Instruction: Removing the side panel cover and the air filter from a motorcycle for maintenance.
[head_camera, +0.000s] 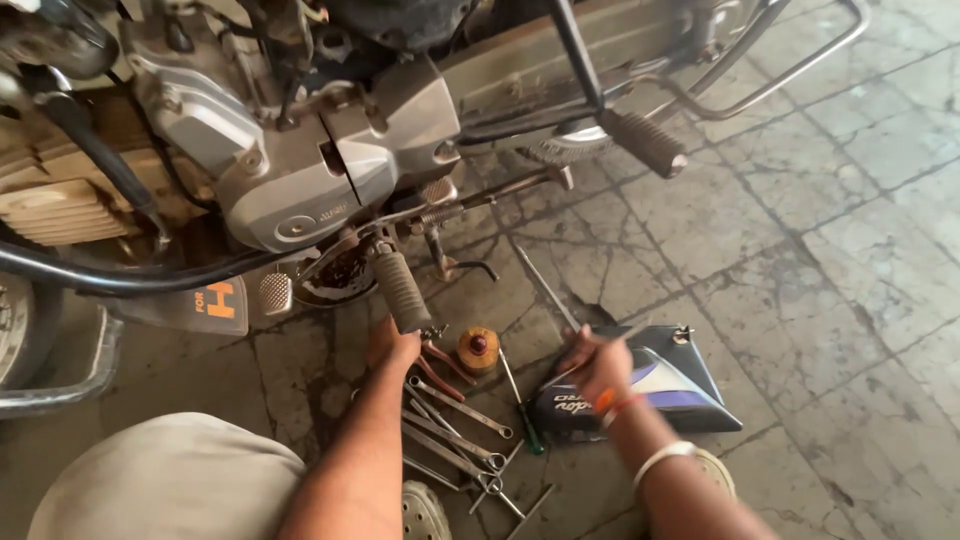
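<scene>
Hands work low beside a motorcycle's grey metal engine case (300, 170). Left hand (392, 343) is closed around the near end of the ribbed black rubber footpeg (400, 290), just left of a small orange-capped oil can (479, 349). Right hand (598, 362) grips a thin metal rod (625, 335) over the dark blue side panel (680, 385) lying on the cracked stone floor (820, 250). Steel spanners (455, 425) lie scattered between both forearms.

Repair workshop: motorcycle engine (300, 170), spanners (450, 430) strewn on cracked tiled floor (800, 260)
</scene>
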